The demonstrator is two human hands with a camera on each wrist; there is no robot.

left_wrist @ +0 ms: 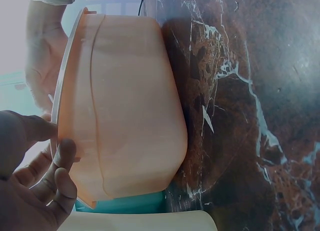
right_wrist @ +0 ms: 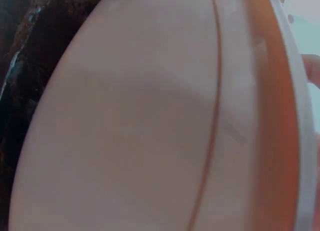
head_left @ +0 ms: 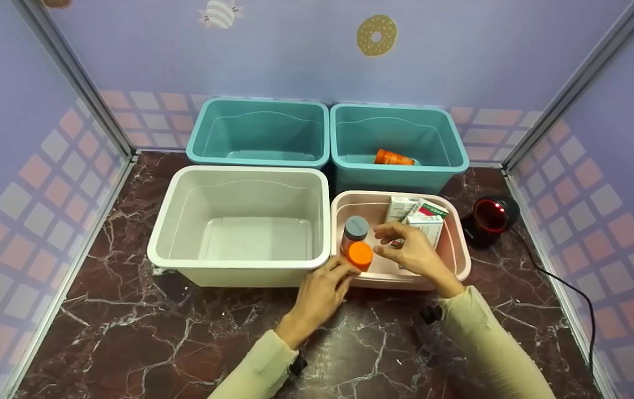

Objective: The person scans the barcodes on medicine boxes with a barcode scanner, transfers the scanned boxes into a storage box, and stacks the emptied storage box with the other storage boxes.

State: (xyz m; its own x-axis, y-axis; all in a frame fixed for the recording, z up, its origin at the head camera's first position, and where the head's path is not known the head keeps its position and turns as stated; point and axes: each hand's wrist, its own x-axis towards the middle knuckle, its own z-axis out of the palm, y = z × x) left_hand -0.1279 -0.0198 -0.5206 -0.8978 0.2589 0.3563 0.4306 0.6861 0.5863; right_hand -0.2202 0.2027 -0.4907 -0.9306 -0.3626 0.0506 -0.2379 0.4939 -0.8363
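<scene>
1. Resting at the near left rim of the pink bin (head_left: 394, 280), right of the frame's middle, the left hand (head_left: 320, 288) has bent fingers, their tips just beside the orange-capped bottle (head_left: 360, 255); I cannot tell whether they grip the rim.
2. The right hand (head_left: 408, 249) hangs over the same bin with thumb and fingers apart, the gap moderately wide, and holds nothing.
3. The orange-capped bottle stands in the bin's near left corner; the grey-capped bottle (head_left: 356, 228) stands just behind it, higher in the frame.
4. Some white boxes (head_left: 425, 221) lean together in the bin's right part, partly behind the right hand; one bears green and red.
5. Left of the pink bin sits the white bin (head_left: 239, 263), near the frame's centre.
6. Behind them, higher in the frame, are the left teal bin (head_left: 259, 163) and the right teal bin (head_left: 394, 178); an orange bottle (head_left: 394, 158) lies on its side in the latter.
7. At the right of the frame, a black device (head_left: 480, 221) glows red, its cable (head_left: 574, 291) running toward the lower right corner.
8. All the bins stand on a dark veined tabletop (head_left: 184, 332).
</scene>
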